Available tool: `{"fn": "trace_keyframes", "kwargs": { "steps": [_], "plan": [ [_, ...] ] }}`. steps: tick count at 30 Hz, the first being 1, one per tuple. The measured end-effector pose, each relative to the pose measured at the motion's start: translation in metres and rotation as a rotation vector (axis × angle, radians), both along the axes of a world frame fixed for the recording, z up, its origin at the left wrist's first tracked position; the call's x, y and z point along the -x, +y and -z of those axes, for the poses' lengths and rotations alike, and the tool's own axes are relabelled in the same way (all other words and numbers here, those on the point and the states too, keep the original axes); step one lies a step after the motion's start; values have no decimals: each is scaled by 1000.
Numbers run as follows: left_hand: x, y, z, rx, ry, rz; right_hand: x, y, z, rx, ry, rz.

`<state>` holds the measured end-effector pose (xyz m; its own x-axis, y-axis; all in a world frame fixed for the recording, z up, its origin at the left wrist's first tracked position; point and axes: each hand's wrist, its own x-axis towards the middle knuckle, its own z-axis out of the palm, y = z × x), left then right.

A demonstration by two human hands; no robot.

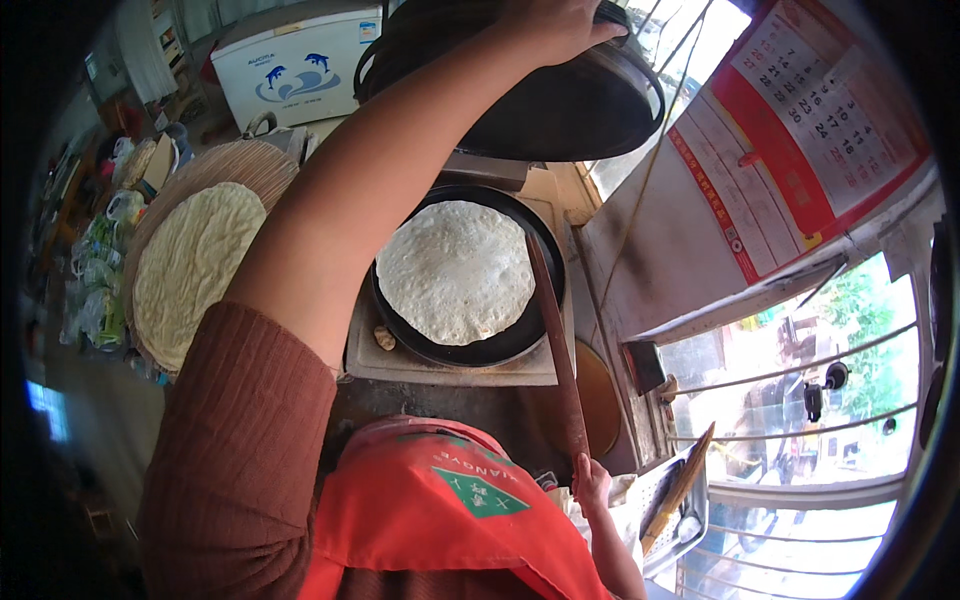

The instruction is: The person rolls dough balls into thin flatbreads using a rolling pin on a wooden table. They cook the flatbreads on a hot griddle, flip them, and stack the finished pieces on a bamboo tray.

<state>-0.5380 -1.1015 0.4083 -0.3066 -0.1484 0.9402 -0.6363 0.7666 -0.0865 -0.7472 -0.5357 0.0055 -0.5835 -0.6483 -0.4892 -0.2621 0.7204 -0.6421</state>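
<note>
My left hand is raised at the top and grips the edge or handle of a large round black lid, tilted up behind the pan. Below it, a round, bubbled flatbread lies in a black round pan. My right hand, at the lower right, is closed around the end of a long flat wooden stick. The stick's far tip reaches the flatbread's right edge. On the left, a second flatbread, pale and raw-looking, lies on a round slatted board, partly behind my left forearm.
Behind stands a white chest freezer. Bagged green vegetables are at the far left. A wall calendar hangs to the right, above a barred window. Lower right, a bristle brush or whisk lies across a tray.
</note>
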Motion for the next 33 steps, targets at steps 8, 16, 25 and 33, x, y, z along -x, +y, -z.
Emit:
{"fn": "trace_keyframes", "kwargs": {
  "steps": [8,16,25,33],
  "plan": [
    [-19,65,33,-132,-230,-93,6,52,-29,-59,-60,224],
    [-66,207,167,-765,-738,423,-10,2,-61,636,-74,281],
    [-91,310,492,-1474,-734,699,-94,-176,-117,263,-416,-178],
    [-266,285,355,-1260,-25,457,-107,-270,-53,628,461,-445]
  ]
}}
